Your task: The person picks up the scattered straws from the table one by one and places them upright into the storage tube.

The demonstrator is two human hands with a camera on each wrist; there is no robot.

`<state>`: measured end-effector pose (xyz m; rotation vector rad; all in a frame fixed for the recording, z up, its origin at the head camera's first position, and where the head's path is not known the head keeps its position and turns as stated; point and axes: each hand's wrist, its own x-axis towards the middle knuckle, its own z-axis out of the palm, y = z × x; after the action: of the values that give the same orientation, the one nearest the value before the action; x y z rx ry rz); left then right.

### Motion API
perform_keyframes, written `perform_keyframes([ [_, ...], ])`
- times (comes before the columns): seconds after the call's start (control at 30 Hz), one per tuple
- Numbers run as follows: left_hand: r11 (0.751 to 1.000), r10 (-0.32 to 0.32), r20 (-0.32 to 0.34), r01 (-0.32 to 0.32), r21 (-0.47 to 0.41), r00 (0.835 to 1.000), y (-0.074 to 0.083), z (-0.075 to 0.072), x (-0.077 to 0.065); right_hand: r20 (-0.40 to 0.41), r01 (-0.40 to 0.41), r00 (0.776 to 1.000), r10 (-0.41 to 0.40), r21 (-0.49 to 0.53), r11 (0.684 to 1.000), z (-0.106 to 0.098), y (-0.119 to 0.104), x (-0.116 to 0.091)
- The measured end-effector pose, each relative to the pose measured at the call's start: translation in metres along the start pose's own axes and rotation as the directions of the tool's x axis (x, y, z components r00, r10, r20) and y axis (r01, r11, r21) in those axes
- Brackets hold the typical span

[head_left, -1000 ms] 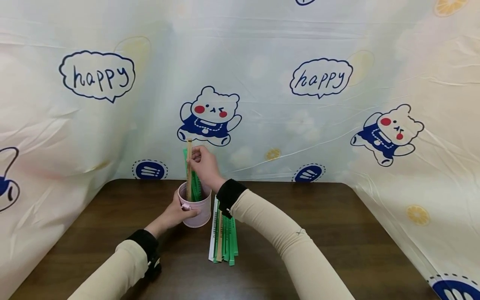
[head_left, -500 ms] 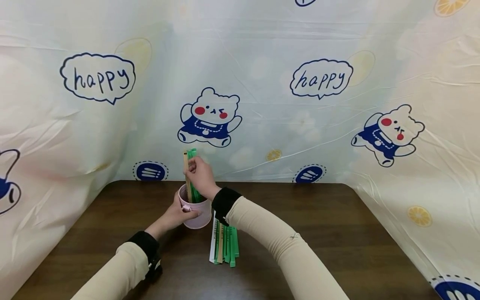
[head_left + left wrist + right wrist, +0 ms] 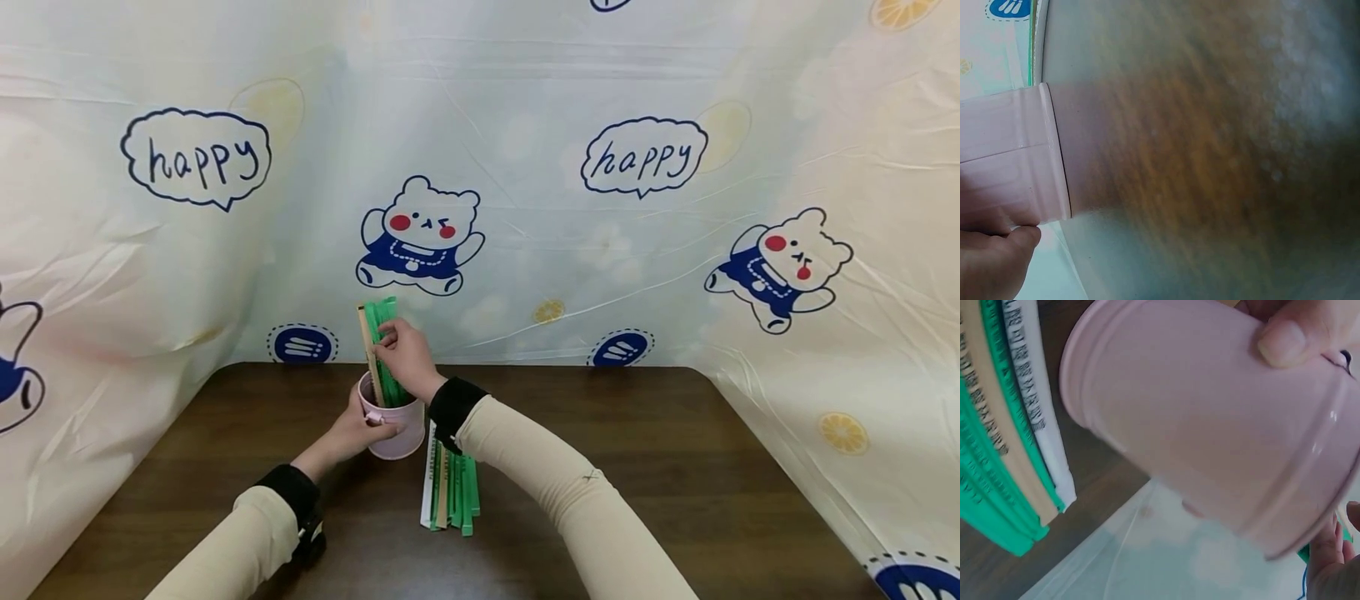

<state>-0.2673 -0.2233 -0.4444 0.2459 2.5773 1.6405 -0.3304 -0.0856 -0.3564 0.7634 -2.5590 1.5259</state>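
A small pink bucket (image 3: 397, 432) stands on the table, and my left hand (image 3: 351, 429) grips it from the left with the thumb across its front. Its pink wall (image 3: 1204, 412) fills much of the right wrist view, where the left thumb (image 3: 1285, 342) presses on it. Paper-wrapped straws, green ones (image 3: 387, 367) and a tan one (image 3: 368, 337), stand upright in the bucket, their lower ends hidden. My right hand (image 3: 408, 354) is above the rim, its curled fingers pinching the green straws. The tan straw leans left, apart from the fingers.
Right of the bucket lies a row of wrapped straws (image 3: 455, 496), green, tan and white, partly under the right forearm. The brown table (image 3: 615, 450) reaches back to a printed curtain (image 3: 525, 250).
My right hand has lowered, and the tan straw it held has sunk into the bucket and tipped left. The fingers are now at the green straws. The left hand keeps its hold.
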Motion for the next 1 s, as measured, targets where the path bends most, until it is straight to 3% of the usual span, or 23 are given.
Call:
perform_keyframes([
  [0.27, 0.999, -0.004, -0.011, 0.005, 0.035, 1.000, 0.008, -0.004, -0.001, -0.047, 0.035, 0.998, -0.030, 0.118, 0.992, -0.037, 0.003, 0.003],
  [0.5, 0.999, -0.033, -0.003, 0.033, 0.043, 0.999, 0.008, -0.003, 0.000, -0.117, 0.015, 0.993, -0.010, 0.042, 0.999, -0.067, 0.025, 0.006],
  [0.63, 0.998, -0.039, -0.009, 0.039, 0.045, 0.999, 0.007, -0.002, -0.001, -0.112, -0.049, 0.992, 0.052, 0.022, 0.999, -0.081, 0.046, 0.002],
  [0.77, 0.998, -0.045, -0.008, 0.045, 0.045, 0.999, 0.006, -0.001, -0.001, -0.056, -0.156, 0.986, 0.155, -0.011, 0.988, -0.088, 0.072, -0.011],
  [1.0, 0.997, -0.060, 0.005, 0.060, 0.042, 0.998, 0.006, -0.001, -0.001, 0.092, -0.378, 0.917, 0.388, -0.110, 0.919, -0.081, 0.114, -0.040],
])
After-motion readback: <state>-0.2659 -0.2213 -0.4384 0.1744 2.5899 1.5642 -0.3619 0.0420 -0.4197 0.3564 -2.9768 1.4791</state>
